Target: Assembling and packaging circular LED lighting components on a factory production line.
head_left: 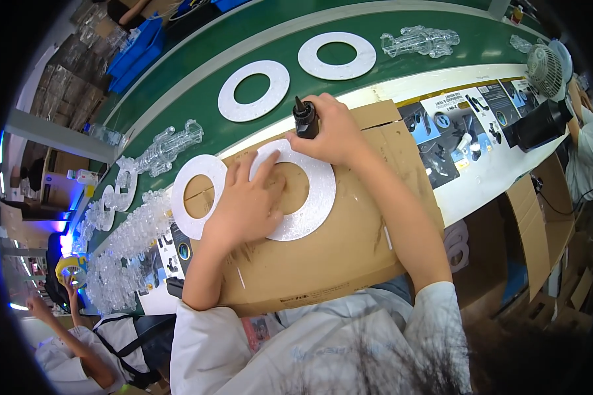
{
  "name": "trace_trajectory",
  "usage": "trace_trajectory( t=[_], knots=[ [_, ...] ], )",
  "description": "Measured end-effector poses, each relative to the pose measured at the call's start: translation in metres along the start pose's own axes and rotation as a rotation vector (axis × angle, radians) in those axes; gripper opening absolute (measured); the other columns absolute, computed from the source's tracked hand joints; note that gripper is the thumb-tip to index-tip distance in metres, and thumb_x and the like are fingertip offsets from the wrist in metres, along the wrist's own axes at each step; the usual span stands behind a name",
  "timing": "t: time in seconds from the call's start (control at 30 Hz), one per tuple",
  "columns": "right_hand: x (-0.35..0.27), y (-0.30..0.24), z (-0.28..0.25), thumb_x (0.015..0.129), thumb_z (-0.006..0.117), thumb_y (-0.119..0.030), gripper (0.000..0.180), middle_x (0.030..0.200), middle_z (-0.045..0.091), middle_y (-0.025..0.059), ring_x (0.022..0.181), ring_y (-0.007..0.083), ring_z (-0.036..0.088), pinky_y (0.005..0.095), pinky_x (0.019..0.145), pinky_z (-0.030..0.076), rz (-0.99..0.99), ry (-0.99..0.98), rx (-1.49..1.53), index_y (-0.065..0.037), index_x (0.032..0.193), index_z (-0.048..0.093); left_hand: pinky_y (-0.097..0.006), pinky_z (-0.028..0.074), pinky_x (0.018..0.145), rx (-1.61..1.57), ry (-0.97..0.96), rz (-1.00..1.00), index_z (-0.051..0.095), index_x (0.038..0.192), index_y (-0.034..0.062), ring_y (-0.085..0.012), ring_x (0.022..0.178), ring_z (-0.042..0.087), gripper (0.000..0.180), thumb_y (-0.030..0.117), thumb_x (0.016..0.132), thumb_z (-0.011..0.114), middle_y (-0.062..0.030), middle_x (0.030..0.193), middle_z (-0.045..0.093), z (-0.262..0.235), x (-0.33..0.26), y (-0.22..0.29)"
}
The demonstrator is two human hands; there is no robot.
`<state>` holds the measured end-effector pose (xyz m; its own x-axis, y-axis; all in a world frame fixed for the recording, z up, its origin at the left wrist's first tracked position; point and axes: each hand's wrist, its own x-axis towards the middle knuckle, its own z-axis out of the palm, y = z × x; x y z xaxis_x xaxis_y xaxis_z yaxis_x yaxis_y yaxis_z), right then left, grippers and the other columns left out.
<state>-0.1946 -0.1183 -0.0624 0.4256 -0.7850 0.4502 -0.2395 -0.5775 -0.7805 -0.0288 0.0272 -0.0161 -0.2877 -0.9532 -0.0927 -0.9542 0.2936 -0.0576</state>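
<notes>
My right hand (339, 135) grips a small black bottle with a pointed nozzle (304, 122), tip upward, at the upper edge of a white flat ring (319, 194). On the left part of that ring rests my left hand (247, 204), its fingers spread and partly covering the surface. Beside it lies a second white ring (183, 201), its right side close to my left hand. Both rings are on a brown cardboard sheet (349, 243) in front of me.
Two more white rings (254, 90) and a clear plastic part (420, 41) lie on the green belt (191, 99) beyond. Many clear parts (122, 257) are heaped at left. At right stand a black cylindrical object (540, 125), a fan (545, 71) and an open carton (530, 230). A co-worker's arm (72, 336) shows lower left.
</notes>
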Motion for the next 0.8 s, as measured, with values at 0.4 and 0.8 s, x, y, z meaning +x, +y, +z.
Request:
trace_trajectory(
  t=[0.4, 0.8],
  knots=[
    [0.000, 0.001, 0.003, 0.062, 0.080, -0.033, 0.047, 0.081, 0.056, 0.0121, 0.073, 0.0264, 0.056, 0.0344, 0.067, 0.047, 0.019, -0.011, -0.005, -0.001, 0.090, 0.062, -0.052, 0.025, 0.110, -0.085, -0.089, 0.086, 0.067, 0.110, 0.0083, -0.0422, 0.134, 0.030, 0.046, 0.019, 0.066, 0.058, -0.0138, 0.147, 0.036, -0.009, -0.001, 0.005],
    [0.000, 0.002, 0.003, 0.062, 0.080, -0.035, 0.050, 0.085, 0.057, 0.0132, 0.075, 0.0265, 0.057, 0.0344, 0.068, 0.048, 0.048, -0.032, -0.021, 0.000, 0.094, 0.063, -0.052, 0.025, 0.111, -0.061, -0.045, 0.055, 0.068, 0.113, 0.0112, -0.0404, 0.136, 0.030, 0.046, 0.025, 0.069, 0.062, -0.0117, 0.149, 0.034, -0.008, 0.001, 0.011]
  ],
)
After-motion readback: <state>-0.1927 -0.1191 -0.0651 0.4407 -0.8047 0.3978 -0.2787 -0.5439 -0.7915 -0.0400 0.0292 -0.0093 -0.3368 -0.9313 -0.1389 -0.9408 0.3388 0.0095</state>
